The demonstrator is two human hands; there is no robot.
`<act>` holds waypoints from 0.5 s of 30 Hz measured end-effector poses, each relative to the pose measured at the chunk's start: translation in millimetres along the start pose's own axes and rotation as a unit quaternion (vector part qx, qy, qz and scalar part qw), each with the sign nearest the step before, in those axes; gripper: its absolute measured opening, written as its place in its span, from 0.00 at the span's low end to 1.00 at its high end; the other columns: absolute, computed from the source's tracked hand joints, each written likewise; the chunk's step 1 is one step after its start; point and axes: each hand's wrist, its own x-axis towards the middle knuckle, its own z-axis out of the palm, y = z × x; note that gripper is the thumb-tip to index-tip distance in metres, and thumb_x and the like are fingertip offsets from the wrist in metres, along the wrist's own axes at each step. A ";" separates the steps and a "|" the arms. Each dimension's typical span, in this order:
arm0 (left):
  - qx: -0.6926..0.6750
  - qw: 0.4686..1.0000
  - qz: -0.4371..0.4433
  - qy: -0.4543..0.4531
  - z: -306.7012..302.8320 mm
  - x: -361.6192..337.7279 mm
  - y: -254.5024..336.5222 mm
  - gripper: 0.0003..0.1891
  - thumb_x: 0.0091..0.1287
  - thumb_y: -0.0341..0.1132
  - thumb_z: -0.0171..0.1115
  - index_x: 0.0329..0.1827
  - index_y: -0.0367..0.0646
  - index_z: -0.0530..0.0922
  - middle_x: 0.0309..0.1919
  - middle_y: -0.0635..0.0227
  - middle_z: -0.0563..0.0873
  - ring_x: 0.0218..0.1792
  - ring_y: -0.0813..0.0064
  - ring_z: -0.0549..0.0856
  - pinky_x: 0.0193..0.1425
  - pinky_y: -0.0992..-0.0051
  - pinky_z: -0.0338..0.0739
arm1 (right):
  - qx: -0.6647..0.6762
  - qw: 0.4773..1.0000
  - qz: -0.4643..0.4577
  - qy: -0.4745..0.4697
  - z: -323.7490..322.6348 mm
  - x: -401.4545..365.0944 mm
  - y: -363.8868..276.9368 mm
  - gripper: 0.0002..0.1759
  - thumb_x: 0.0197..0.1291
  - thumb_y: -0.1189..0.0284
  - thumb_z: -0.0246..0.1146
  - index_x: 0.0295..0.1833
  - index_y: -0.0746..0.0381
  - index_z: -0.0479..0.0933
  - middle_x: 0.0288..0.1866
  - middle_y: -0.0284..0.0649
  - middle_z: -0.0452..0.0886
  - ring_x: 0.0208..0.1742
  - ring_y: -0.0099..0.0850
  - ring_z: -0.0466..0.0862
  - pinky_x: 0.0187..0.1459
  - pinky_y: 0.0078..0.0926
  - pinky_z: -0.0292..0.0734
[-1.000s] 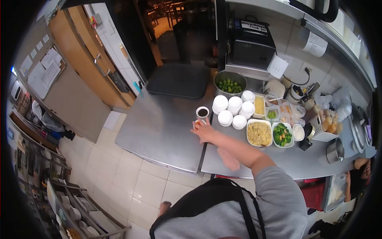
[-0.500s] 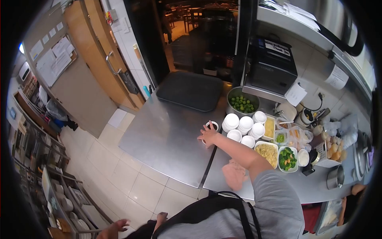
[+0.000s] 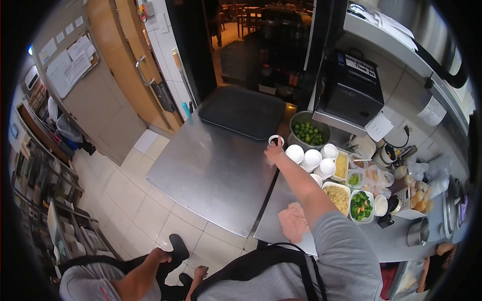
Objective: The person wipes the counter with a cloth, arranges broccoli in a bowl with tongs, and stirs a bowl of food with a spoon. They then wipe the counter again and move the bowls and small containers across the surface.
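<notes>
- Since the earlier frames the sauce cup has gone from the open counter, left of the stacked white bowls, to the far end. The right arm has stretched out after it. A co-worker's arm has also come into view near left, low over the floor.
- The right hand is closed narrowly on the near side of the sauce cup, fingers up against its rim. The grip is too small to read more finely.
- The sauce cup stands upright with dark liquid inside, just beside the steel bowl of limes on its right and near the corner of the black tray.
- The left hand hangs low beside the apron, touching nothing on the counter; I cannot tell whether it is wide or curled.
- As I judge it, carrying the cup across the counter is as good as done: it sits on the surface, and only letting go is left.
- On the near right, well apart from the hand, lie a pink cloth and a tub of broccoli.
</notes>
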 end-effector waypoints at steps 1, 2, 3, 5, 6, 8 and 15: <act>-0.024 1.000 0.006 0.000 -6.1 -6.5 2.1 0.13 0.53 0.37 0.60 0.35 0.35 0.79 0.24 0.61 0.82 0.21 0.71 0.82 0.23 0.73 0.78 | 0.002 1.000 0.000 -0.001 4.4 2.3 0.5 0.33 0.41 0.62 0.68 0.58 0.53 0.68 0.62 0.39 0.66 0.68 0.42 0.56 0.62 0.66 0.32; 0.076 0.996 0.056 0.010 -23.9 -46.3 45.2 0.13 0.53 0.37 0.59 0.36 0.35 0.79 0.24 0.61 0.82 0.22 0.71 0.82 0.23 0.72 0.78 | 0.015 0.998 0.020 0.059 11.4 5.9 0.3 0.33 0.42 0.63 0.67 0.58 0.54 0.68 0.62 0.40 0.65 0.68 0.42 0.56 0.62 0.66 0.32; 0.056 0.997 0.056 0.002 -20.1 -33.5 30.9 0.14 0.53 0.37 0.59 0.36 0.35 0.79 0.24 0.61 0.82 0.22 0.71 0.82 0.23 0.72 0.78 | 0.028 0.992 0.040 0.119 17.1 5.9 -0.6 0.32 0.42 0.65 0.67 0.57 0.55 0.68 0.63 0.40 0.64 0.68 0.42 0.56 0.62 0.66 0.32; 0.042 0.998 0.055 -0.008 -18.0 -27.0 27.5 0.14 0.54 0.37 0.58 0.36 0.35 0.78 0.25 0.61 0.82 0.22 0.71 0.83 0.23 0.73 0.78 | 0.028 0.976 0.033 0.212 20.9 -3.9 -7.3 0.28 0.44 0.68 0.65 0.55 0.57 0.69 0.59 0.41 0.67 0.65 0.41 0.62 0.63 0.58 0.46; 0.065 0.996 0.052 -0.012 -17.0 -24.8 29.8 0.14 0.53 0.37 0.58 0.36 0.35 0.78 0.25 0.61 0.82 0.22 0.70 0.83 0.22 0.73 0.78 | 0.080 0.971 -0.017 0.223 9.0 -20.7 -14.2 0.26 0.44 0.69 0.65 0.53 0.58 0.70 0.56 0.40 0.69 0.62 0.39 0.65 0.60 0.52 0.54; 0.094 0.994 0.052 -0.016 -13.1 -19.2 37.3 0.14 0.53 0.38 0.58 0.36 0.34 0.78 0.25 0.60 0.82 0.22 0.70 0.83 0.22 0.73 0.78 | 0.150 0.956 -0.076 0.241 -14.3 -62.4 -26.4 0.17 0.44 0.71 0.64 0.44 0.60 0.73 0.45 0.40 0.72 0.53 0.37 0.72 0.49 0.37 0.70; 0.151 0.941 0.298 -0.060 -17.9 38.4 11.3 0.14 0.55 0.40 0.58 0.36 0.38 0.78 0.22 0.63 0.82 0.20 0.73 0.83 0.19 0.74 0.77 | 0.198 0.979 -0.044 0.012 33.5 -197.2 -55.7 0.13 0.49 0.74 0.56 0.43 0.59 0.76 0.45 0.45 0.77 0.46 0.39 0.78 0.42 0.38 0.75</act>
